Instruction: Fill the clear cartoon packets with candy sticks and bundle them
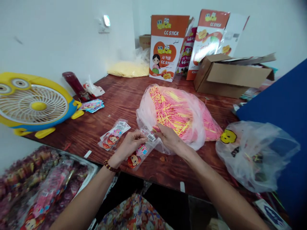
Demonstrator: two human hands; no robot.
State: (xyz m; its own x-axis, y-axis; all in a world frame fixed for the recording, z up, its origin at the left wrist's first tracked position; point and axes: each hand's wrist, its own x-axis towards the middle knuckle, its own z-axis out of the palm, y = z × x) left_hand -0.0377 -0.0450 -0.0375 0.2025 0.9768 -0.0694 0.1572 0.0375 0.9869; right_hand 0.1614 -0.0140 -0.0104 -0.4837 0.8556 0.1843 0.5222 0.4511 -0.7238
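Between my hands lies a clear printed plastic packet (143, 149), its barcode end toward the bag and its cartoon picture toward the table edge. My left hand (133, 140) is closed, pinching the packet near its barcode end. My right hand (168, 136) is closed around a small bunch of pink sticks (156, 128) beside the packet's mouth; whether their tips are inside, I cannot tell. Just beyond stands an open clear bag (146, 108) full of pink and yellow sticks (171, 111). Left of my hands, several flat packets (113, 136) lie in a small pile.
A yellow minion-shaped fan (38, 105) stands at left, near blue cards (92, 105). Printed cartons (165, 48) and an open cardboard box (230, 78) are at the back. A white plastic bag (254, 156) sits at right. A tray of filled packets (48, 191) is lower left.
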